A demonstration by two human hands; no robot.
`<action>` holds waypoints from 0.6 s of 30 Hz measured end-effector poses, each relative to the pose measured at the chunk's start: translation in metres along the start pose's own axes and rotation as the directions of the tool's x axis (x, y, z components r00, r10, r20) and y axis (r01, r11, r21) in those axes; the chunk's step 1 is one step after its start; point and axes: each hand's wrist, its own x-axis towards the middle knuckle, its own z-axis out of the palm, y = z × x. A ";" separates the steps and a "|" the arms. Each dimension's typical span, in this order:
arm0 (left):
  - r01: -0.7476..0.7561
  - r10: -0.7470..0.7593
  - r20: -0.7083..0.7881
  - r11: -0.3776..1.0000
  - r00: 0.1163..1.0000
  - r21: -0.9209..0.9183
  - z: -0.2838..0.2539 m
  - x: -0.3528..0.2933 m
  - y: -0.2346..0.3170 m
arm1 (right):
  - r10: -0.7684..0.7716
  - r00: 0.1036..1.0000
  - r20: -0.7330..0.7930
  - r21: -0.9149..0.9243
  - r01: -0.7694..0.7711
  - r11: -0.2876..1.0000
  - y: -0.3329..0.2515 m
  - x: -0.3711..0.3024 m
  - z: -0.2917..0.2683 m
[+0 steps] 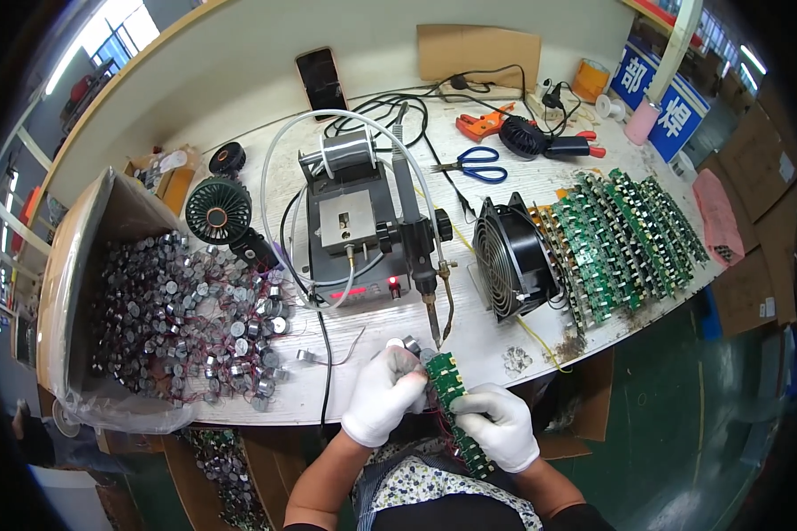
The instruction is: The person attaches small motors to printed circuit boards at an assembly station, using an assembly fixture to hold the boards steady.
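My right hand (498,427), in a white glove, grips a long green circuit board strip (449,380) slanting up from my lap. Its upper end sits just below the tip of a soldering iron (430,310) clamped upright in a stand. My left hand (385,396), also gloved, is closed by the strip's upper left edge; its fingertips pinch something too small to make out. Small silver motor-like cylinders (411,343) show just beyond those fingers. Thin red wires hang along the strip's lower part.
Left, a box (80,292) spills many small silver cylinders (195,310). A solder feeder (350,221) holds a wire spool. Right stand a black fan (509,257) and rows of green boards (620,243). Blue-handled scissors (478,165), orange pliers (483,124) and a phone (321,80) lie behind.
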 end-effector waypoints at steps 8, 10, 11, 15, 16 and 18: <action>0.023 -0.025 0.076 0.999 0.997 0.027 -0.007 -0.032 0.011 | -0.115 0.990 0.075 -0.055 0.119 0.991 -0.018 -0.013 -0.003; -0.047 0.040 0.084 0.996 0.996 0.080 -0.003 -0.047 0.020 | -0.152 0.983 0.102 -0.075 0.160 0.984 -0.026 -0.017 -0.005; -0.079 0.065 0.135 0.992 0.989 0.100 -0.008 -0.052 0.018 | -0.183 0.975 0.127 -0.095 0.195 0.976 -0.031 -0.018 -0.006; -0.123 0.055 0.279 0.965 0.959 0.230 -0.020 -0.077 0.014 | -0.222 0.950 0.221 -0.092 0.247 0.965 -0.046 -0.031 -0.005; -0.198 0.100 0.319 0.936 0.943 0.292 -0.024 -0.083 0.011 | -0.233 0.936 0.265 -0.097 0.266 0.959 -0.048 -0.033 -0.004; -0.226 0.109 0.322 0.907 0.940 0.355 -0.024 -0.096 0.010 | -0.222 0.922 0.316 -0.086 0.261 0.961 -0.049 -0.041 -0.003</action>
